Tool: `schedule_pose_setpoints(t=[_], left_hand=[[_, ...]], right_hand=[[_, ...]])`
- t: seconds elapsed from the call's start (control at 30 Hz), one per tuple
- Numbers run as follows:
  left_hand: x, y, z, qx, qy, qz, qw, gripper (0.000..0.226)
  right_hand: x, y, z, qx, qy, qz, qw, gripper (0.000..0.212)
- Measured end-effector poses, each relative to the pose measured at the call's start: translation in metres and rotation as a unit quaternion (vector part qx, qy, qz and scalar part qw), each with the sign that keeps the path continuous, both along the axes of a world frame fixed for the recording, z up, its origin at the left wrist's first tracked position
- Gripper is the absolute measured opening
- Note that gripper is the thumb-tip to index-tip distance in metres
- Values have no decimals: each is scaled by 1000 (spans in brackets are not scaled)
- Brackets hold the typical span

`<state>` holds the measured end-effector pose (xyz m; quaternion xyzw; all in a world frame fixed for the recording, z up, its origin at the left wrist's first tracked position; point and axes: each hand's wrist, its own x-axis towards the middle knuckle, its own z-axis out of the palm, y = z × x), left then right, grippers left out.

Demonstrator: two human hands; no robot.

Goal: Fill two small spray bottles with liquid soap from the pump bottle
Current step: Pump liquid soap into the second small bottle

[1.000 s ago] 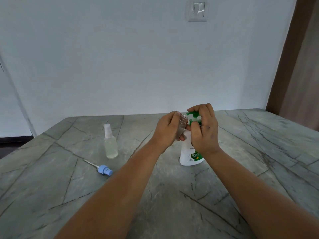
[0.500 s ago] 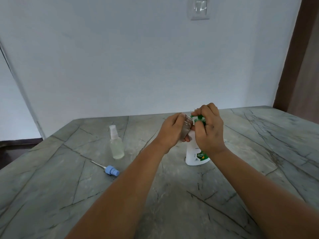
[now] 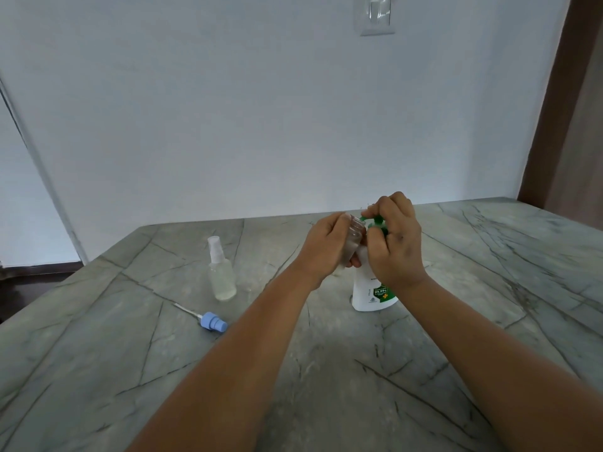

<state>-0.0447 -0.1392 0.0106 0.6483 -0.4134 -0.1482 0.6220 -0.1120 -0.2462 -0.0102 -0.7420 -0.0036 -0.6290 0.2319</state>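
Right of the frame's centre we find the white pump bottle [image 3: 370,293] standing upright on the grey veined table [image 3: 326,370]. Our right hand [image 3: 396,243] sits over its green pump head [image 3: 375,220], fingers curled around it. Our left hand [image 3: 326,244] grips an open small spray bottle [image 3: 354,236], tilted, with its mouth just beside the green spout. Left of centre a second spray bottle [image 3: 221,272], capped in white and holding clear liquid, stands upright, well apart from the hands. In front of it a loose blue sprayer cap [image 3: 213,322] lies on its side, its thin tube pointing to the upper left. The table's far edge runs just behind the hands against the pale wall [image 3: 228,125]; its left corner falls away at the frame's left. Bare tabletop spreads across the lower frame between and beside our forearms.
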Motion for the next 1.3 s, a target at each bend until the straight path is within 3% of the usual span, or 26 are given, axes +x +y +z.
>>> schedule_pose_setpoints(t=[0.23, 0.6, 0.77, 1.07, 1.3], left_hand=[[0, 1, 1, -1, 1, 1, 1000, 34], [-1, 1, 1, 7, 0, -1, 1000, 35], [-1, 1, 2, 8, 15, -8, 1000, 34], [0, 1, 2, 10, 10, -5, 1000, 33], [1, -1, 0, 15, 8, 0, 1000, 34]], right_hand=[[-3, 1, -1, -15, 13, 5, 1000, 26], [-1, -3, -1, -50, 10, -21, 998, 20], [-2, -4, 0, -38, 20, -12, 999, 26], [0, -3, 2, 9, 22, 0, 1000, 14], [-4, -3, 2, 10, 27, 13, 999, 26]])
